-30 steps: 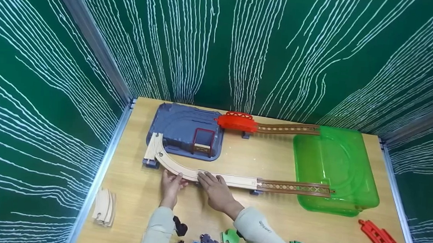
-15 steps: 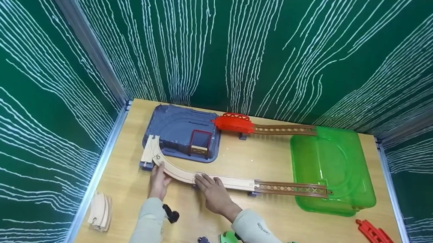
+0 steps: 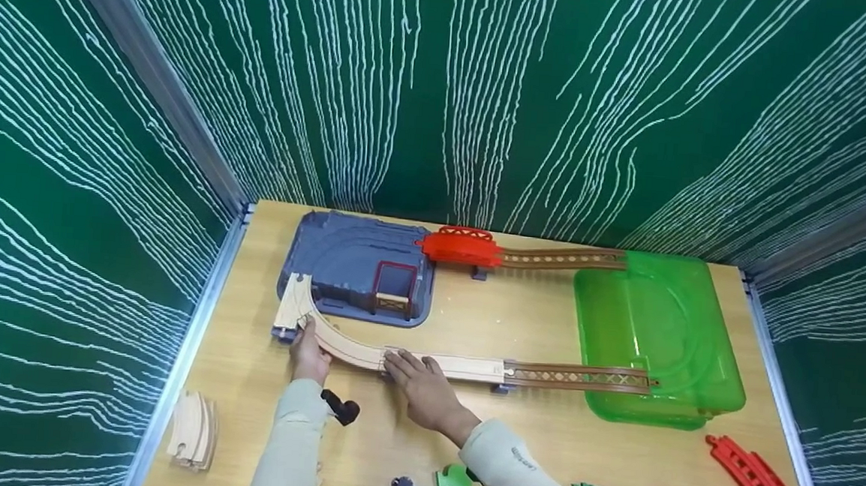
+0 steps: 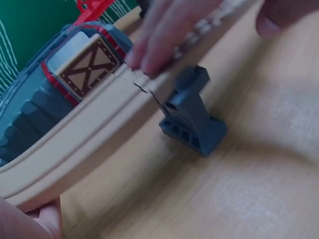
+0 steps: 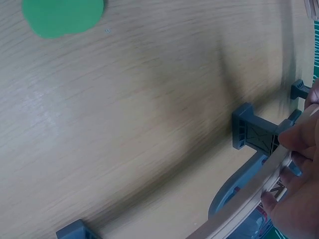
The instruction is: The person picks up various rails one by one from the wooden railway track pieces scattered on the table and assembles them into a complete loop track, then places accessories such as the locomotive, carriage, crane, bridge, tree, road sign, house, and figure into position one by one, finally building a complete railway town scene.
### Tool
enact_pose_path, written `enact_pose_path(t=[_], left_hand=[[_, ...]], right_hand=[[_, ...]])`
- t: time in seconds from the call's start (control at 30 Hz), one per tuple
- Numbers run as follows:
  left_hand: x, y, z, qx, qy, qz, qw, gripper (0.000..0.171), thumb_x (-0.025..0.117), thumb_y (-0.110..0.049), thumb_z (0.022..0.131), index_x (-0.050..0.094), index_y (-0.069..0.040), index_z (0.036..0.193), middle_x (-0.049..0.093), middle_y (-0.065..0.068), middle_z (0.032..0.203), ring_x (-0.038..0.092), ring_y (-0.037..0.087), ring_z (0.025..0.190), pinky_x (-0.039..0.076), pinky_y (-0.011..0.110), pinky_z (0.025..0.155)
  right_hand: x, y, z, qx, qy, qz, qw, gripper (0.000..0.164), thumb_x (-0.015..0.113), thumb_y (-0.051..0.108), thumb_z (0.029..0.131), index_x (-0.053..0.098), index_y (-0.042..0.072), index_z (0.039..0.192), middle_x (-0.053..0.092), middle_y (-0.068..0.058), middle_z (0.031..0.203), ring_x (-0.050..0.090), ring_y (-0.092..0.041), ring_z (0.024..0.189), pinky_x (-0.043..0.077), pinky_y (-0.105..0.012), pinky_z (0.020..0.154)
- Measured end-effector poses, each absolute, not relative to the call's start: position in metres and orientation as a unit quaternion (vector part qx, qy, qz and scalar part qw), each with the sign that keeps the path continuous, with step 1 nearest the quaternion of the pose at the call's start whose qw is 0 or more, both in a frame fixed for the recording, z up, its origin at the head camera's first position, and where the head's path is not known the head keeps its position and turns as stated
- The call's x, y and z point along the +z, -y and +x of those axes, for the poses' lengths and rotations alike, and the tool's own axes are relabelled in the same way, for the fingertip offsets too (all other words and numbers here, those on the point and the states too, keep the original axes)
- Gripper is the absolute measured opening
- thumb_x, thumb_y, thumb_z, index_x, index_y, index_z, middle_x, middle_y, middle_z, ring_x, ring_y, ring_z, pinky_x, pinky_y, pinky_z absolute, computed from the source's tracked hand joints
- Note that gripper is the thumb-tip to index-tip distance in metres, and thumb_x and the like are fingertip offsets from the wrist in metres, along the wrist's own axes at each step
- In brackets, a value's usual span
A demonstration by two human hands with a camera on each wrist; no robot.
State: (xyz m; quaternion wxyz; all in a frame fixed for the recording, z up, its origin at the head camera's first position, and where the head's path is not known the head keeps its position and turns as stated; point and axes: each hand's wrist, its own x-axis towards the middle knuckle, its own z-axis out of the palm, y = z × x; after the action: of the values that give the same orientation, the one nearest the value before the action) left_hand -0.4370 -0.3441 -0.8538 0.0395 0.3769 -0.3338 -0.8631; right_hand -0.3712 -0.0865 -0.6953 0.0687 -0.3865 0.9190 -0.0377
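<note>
In the head view my left hand (image 3: 309, 357) holds the left end of a curved wooden train track (image 3: 347, 348) from its near side, by a forked wooden track piece (image 3: 292, 302). The left wrist view shows fingers beneath that curve. My right hand (image 3: 425, 394) lies with straight fingers across the joint between the curve and a straight wooden track (image 3: 470, 368). Beneath this joint stands a grey support pillar (image 4: 192, 117), and a thin crack shows between the track ends. The right hand's fingertips touch the track top in the left wrist view.
A grey plastic base (image 3: 343, 245) with a red-framed gate adjoins a red bridge (image 3: 463, 246) at the back. Brown tracks (image 3: 575, 377) reach a green bin (image 3: 668, 332). Spare curved tracks (image 3: 192, 431), red tracks (image 3: 757, 481) and several small toys lie toward the front.
My left hand has slid leftward along the curved track, from its middle to its left end. The right hand stays at the joint, and the head view has shifted slightly.
</note>
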Motion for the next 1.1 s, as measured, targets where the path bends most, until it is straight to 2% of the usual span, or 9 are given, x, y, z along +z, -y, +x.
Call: enact_pose_path(t=[0.03, 0.13, 0.27, 0.33, 0.47, 0.6, 0.73, 0.83, 1.1], left_hand=[[-0.877, 0.351, -0.443, -0.865, 0.324, 0.381, 0.034, 0.037, 0.065, -0.042, 0.075, 0.061, -0.021, 0.105, 0.063, 0.005, 0.102, 0.056, 0.021, 0.097, 0.003, 0.058, 0.1], [-0.837, 0.344, -0.435, -0.875, 0.294, 0.384, 0.02, 0.034, 0.063, -0.037, 0.078, 0.06, -0.018, 0.106, 0.06, 0.007, 0.107, 0.054, 0.024, 0.1, 0.022, 0.048, 0.1], [-0.781, 0.332, -0.419, -0.898, 0.262, 0.352, 0.023, 0.026, 0.06, -0.029, 0.083, 0.061, -0.012, 0.103, 0.06, 0.011, 0.104, 0.055, 0.028, 0.095, 0.04, 0.038, 0.084], [-0.79, 0.334, -0.42, -0.896, 0.268, 0.355, 0.02, 0.032, 0.058, -0.029, 0.084, 0.058, -0.014, 0.112, 0.057, 0.009, 0.111, 0.052, 0.027, 0.101, 0.039, 0.039, 0.087], [-0.728, 0.319, -0.408, -0.866, 0.297, 0.402, 0.008, 0.046, 0.043, -0.026, 0.092, 0.033, -0.014, 0.135, 0.035, 0.009, 0.136, 0.031, 0.025, 0.124, 0.022, 0.041, 0.103], [-0.694, 0.316, -0.392, -0.859, 0.338, 0.382, -0.04, 0.053, 0.035, -0.03, 0.093, 0.018, -0.013, 0.141, 0.021, 0.011, 0.143, 0.019, 0.026, 0.129, 0.014, 0.044, 0.105], [-0.702, 0.323, -0.381, -0.836, 0.399, 0.37, -0.079, 0.061, 0.031, -0.037, 0.093, 0.011, -0.006, 0.141, 0.013, 0.018, 0.144, 0.02, 0.031, 0.128, 0.023, 0.045, 0.102], [-0.713, 0.329, -0.368, -0.809, 0.441, 0.376, -0.09, 0.064, 0.033, -0.037, 0.093, 0.01, 0.001, 0.139, 0.016, 0.022, 0.142, 0.027, 0.034, 0.125, 0.031, 0.044, 0.098], [-0.688, 0.331, -0.323, -0.748, 0.553, 0.345, -0.122, 0.055, 0.029, -0.024, 0.094, 0.011, 0.007, 0.136, 0.027, 0.027, 0.135, 0.032, 0.038, 0.121, 0.029, 0.046, 0.099]], right_hand=[[-0.695, 0.086, -0.371, -0.04, -0.919, -0.386, 0.068, 0.068, 0.055, 0.007, 0.073, 0.033, 0.014, 0.136, 0.028, 0.001, 0.142, 0.024, -0.02, 0.129, 0.029, -0.046, 0.098], [-0.694, 0.085, -0.369, -0.044, -0.92, -0.386, 0.055, 0.068, 0.057, 0.006, 0.071, 0.035, 0.015, 0.135, 0.031, 0.001, 0.14, 0.026, -0.019, 0.128, 0.03, -0.044, 0.097], [-0.694, 0.084, -0.366, -0.042, -0.921, -0.385, 0.043, 0.07, 0.06, 0.007, 0.069, 0.037, 0.015, 0.134, 0.033, 0.002, 0.139, 0.028, -0.018, 0.127, 0.031, -0.043, 0.096], [-0.695, 0.084, -0.365, -0.042, -0.921, -0.384, 0.044, 0.071, 0.06, 0.007, 0.069, 0.036, 0.015, 0.135, 0.033, 0.002, 0.139, 0.028, -0.018, 0.128, 0.031, -0.042, 0.096], [-0.695, 0.085, -0.364, -0.043, -0.923, -0.38, 0.049, 0.073, 0.06, 0.006, 0.068, 0.035, 0.016, 0.135, 0.032, 0.003, 0.139, 0.027, -0.017, 0.128, 0.031, -0.042, 0.097], [-0.693, 0.085, -0.364, -0.045, -0.922, -0.38, 0.055, 0.074, 0.061, 0.007, 0.067, 0.034, 0.016, 0.136, 0.032, 0.002, 0.14, 0.027, -0.017, 0.128, 0.03, -0.043, 0.097], [-0.691, 0.086, -0.365, -0.054, -0.921, -0.38, 0.061, 0.072, 0.06, 0.006, 0.068, 0.036, 0.016, 0.135, 0.033, 0.002, 0.139, 0.027, -0.017, 0.128, 0.031, -0.043, 0.096], [-0.69, 0.087, -0.367, -0.061, -0.921, -0.38, 0.064, 0.069, 0.06, 0.005, 0.069, 0.038, 0.016, 0.134, 0.035, 0.002, 0.138, 0.029, -0.017, 0.127, 0.032, -0.043, 0.095], [-0.688, 0.088, -0.378, -0.038, -0.917, -0.389, 0.078, 0.065, 0.059, 0.008, 0.072, 0.039, 0.015, 0.133, 0.036, 0.002, 0.137, 0.031, -0.017, 0.126, 0.035, -0.043, 0.093]])
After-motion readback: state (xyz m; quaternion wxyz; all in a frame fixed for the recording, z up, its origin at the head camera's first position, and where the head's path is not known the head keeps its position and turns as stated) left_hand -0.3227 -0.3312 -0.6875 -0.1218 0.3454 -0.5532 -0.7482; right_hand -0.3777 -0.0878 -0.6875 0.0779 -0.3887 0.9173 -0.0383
